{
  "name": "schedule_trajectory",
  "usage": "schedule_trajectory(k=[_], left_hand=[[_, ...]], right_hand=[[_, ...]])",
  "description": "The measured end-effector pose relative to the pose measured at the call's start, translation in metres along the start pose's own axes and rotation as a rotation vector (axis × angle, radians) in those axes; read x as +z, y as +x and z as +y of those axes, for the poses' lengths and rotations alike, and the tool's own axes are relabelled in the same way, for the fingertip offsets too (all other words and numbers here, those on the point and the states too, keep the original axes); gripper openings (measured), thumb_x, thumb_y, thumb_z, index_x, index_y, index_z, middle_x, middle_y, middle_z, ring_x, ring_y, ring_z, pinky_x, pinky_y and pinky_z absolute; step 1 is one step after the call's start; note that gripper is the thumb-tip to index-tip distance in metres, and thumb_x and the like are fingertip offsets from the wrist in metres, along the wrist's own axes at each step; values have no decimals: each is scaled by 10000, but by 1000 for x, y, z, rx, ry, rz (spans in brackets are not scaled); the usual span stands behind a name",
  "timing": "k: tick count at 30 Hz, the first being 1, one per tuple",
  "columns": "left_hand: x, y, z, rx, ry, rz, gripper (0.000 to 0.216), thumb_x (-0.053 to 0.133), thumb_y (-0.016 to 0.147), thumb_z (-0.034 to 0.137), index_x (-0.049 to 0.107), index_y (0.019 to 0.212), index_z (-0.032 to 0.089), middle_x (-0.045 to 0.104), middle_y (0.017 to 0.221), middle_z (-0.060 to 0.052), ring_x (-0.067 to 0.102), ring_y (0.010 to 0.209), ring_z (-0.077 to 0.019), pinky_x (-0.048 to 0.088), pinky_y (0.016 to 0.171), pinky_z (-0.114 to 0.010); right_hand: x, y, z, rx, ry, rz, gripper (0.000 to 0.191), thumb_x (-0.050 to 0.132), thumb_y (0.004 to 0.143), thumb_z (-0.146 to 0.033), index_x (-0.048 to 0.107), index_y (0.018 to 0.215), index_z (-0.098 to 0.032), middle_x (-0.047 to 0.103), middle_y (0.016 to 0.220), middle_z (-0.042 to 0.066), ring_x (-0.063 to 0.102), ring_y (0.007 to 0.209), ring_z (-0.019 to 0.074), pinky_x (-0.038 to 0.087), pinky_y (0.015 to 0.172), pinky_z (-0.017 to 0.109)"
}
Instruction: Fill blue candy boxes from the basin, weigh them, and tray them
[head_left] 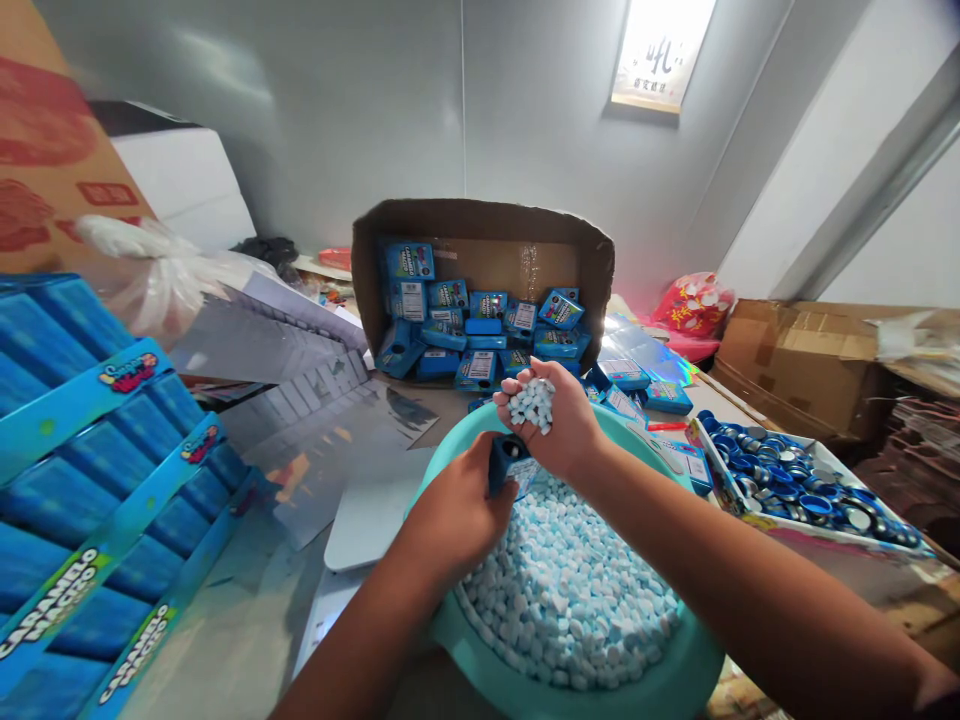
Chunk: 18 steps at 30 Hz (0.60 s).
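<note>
A teal plastic basin in front of me is heaped with small white and pale blue candies. My left hand is closed round a small dark blue container, held upright over the basin with its round mouth up. My right hand is cupped above it, palm up, holding a handful of the same candies right beside the container's mouth.
A cardboard box on its side holds several blue candy packs. A white tray of blue round lids sits at the right. Stacked blue display cartons fill the left. Shiny foil sheets lie on the table.
</note>
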<state>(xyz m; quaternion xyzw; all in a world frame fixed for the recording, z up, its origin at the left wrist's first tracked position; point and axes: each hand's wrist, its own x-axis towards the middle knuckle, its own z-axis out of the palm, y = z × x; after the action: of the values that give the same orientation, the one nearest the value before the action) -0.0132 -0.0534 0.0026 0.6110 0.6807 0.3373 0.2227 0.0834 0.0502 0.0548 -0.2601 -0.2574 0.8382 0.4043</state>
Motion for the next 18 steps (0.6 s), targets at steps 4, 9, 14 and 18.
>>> schedule_trajectory(k=[4,9,14,18], left_hand=[[0,0,-1,9,2,-7,424,528,891,299,502,1314,268,634,1326,-62,600,1209,-290,482,982,-426],[-1,1,1,-8,4,-22,436,523,893,303,488,1326,273,628,1346,-68,579,1246,-312,469,1005,-457],[-1,2,2,-3,-3,2,432,529,887,285,494,1317,272,628,1344,-70,581,1245,-314,467,1003,-455],[0,0,1,-43,-15,4,452,546,885,302,492,1332,275,654,1285,-74,618,1182,-304,488,967,-442]], right_hand=[[0,0,1,-6,-7,-24,329,499,931,-265,537,617,-174,632,626,49,628,579,150,529,560,230],[0,0,2,-26,-48,0,368,476,944,-264,562,602,-158,669,673,62,652,611,150,532,577,229],[0,0,2,-28,-34,-32,326,516,915,-266,565,609,-165,651,642,48,650,622,152,542,616,242],[-1,1,1,-24,-50,-13,263,557,889,-264,583,643,-174,660,655,45,654,641,156,552,641,254]])
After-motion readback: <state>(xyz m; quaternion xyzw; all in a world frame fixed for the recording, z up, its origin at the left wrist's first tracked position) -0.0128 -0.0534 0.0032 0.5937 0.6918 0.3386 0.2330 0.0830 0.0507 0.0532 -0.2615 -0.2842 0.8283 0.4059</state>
